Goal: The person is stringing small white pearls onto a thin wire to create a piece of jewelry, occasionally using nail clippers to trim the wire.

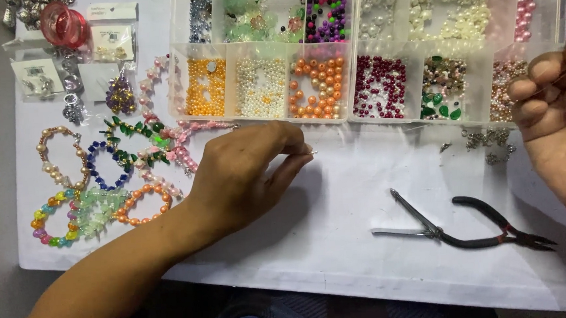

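Head view: the left hand pinches a tiny clasp just below the clear bead box. Its compartments hold orange beads, white pearls, and maroon beads. The right hand pinches a thin wire. Pliers lie on the white sheet.

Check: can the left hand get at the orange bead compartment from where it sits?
Probably yes. The left hand lies just in front of the orange bead compartment, which is open-topped, with nothing between them.
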